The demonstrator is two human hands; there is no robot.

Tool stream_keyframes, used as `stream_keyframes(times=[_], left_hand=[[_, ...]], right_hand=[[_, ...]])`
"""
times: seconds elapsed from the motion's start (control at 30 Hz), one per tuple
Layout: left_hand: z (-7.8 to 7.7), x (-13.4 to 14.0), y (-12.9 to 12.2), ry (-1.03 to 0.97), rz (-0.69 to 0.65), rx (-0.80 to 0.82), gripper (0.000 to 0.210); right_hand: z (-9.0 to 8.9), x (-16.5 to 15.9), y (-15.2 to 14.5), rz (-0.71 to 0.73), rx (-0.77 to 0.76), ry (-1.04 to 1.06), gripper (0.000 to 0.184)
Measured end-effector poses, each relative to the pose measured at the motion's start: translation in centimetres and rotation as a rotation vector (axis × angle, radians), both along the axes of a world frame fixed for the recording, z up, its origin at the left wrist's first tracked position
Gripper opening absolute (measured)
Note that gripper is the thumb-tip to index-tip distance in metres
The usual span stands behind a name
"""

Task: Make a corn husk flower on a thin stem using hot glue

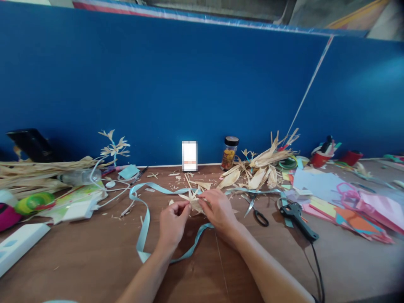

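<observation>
Between my hands is a small pale flower of pointed dried-husk petals (191, 196). My left hand (173, 221) pinches its left side with thumb and forefinger. On the other side, my right hand (219, 212) is bent over the petals with its fingertips closed on them; part of the flower is hidden there. A light blue ribbon (145, 227) loops across the table around and behind both hands. Scissors (260, 217) with black handles lie right of my right hand, and beyond them rests a black glue gun (298, 219) with its cord.
Dried husks (263, 166) are heaped at the back right beside a dark-lidded jar (229, 153). Coloured paper (318, 189) covers the right side. A finished-looking husk flower stem (115, 147), a white charger (80, 209) and a power strip (28, 242) are at left. A blue partition (158, 84) stands behind.
</observation>
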State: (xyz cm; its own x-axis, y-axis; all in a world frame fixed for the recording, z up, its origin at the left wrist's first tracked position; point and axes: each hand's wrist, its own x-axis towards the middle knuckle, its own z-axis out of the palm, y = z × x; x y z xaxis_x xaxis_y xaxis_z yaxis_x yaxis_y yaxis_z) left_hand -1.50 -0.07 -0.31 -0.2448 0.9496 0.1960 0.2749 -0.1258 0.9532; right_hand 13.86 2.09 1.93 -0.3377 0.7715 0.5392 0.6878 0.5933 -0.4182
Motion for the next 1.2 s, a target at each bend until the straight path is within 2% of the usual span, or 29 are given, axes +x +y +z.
stream_keyframes(times=[0.23,0.4,0.5,0.57,0.67,0.83,1.0,1.1,1.2], left_hand=[[0.2,0.4,0.0,0.001,0.020,-0.019,0.027],[0.4,-0.1,0.0,0.042,0.113,-0.002,0.026],[0.3,-0.4,0.1,0.031,0.117,-0.012,0.029],[0.3,-0.5,0.0,0.014,0.106,-0.007,0.031],[0.4,-0.6,0.0,-0.004,0.115,0.009,0.029],[0.6,-0.7,0.0,-0.003,0.137,0.037,0.025],[0.0,-0.7,0.2,-0.029,0.141,0.034,0.029],[-0.3,-0.8,0.3,-0.133,0.152,0.027,0.033],[-0.2,-0.6,0.5,-0.302,0.128,0.000,0.036]], right_hand=[[0.1,0.5,0.1,-0.002,-0.051,-0.110,0.017],[0.6,2.1,1.1,-0.215,-0.021,-0.112,0.019],[1.5,3.9,1.5,-0.332,-0.003,-0.095,0.022],[2.3,5.7,1.3,-0.371,-0.036,-0.148,0.023],[2.7,8.8,-0.3,-0.441,-0.141,-0.339,0.025],[1.0,12.6,-3.9,-0.601,-0.317,-0.630,0.021],[-1.2,13.7,-5.1,-0.571,-0.359,-0.627,0.020],[-1.3,14.1,-5.0,-0.550,-0.369,-0.615,0.026],[-1.0,14.5,-4.7,-0.611,-0.293,-0.621,0.025]])
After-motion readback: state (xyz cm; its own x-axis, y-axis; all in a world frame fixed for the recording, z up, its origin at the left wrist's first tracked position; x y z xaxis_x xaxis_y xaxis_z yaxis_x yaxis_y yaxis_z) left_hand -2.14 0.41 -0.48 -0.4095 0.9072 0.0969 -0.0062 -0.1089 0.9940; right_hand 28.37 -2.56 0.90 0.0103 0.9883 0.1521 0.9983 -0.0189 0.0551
